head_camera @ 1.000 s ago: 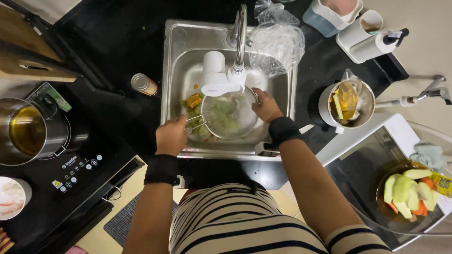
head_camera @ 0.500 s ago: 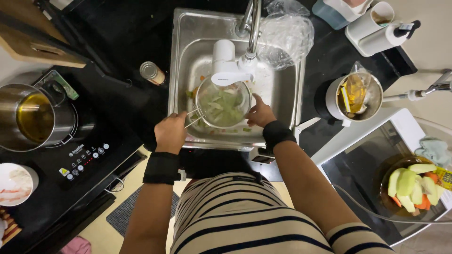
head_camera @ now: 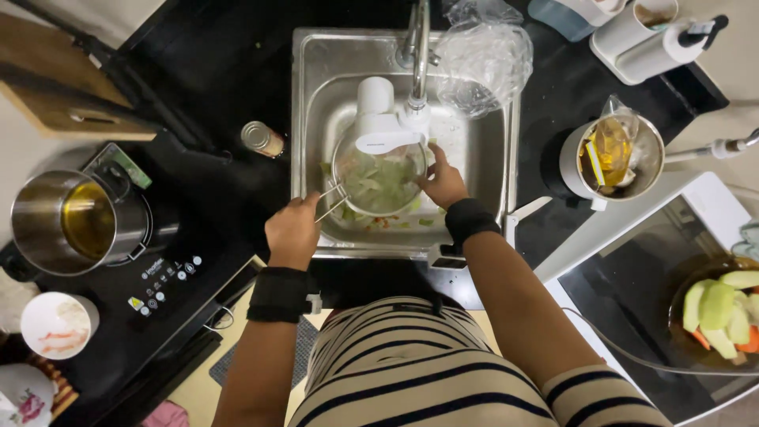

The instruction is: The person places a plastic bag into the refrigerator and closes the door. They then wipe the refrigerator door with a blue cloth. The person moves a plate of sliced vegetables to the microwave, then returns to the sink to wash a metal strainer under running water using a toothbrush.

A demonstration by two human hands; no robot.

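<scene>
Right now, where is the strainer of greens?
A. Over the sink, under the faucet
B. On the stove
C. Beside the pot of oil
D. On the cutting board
A: the strainer sits over the sink below the faucet, left hand on its handle, right hand at its rim.

Steel-grey sink (head_camera: 490,198) as landmark: inside it, pale green vegetable pieces (head_camera: 379,180) under a white faucet filter (head_camera: 378,119). Left of it, black cooktop (head_camera: 150,277), golden oil in a silver pot (head_camera: 79,223). Below it, black-and-cream striped shirt (head_camera: 411,372), black wristbands (head_camera: 278,294).
</scene>
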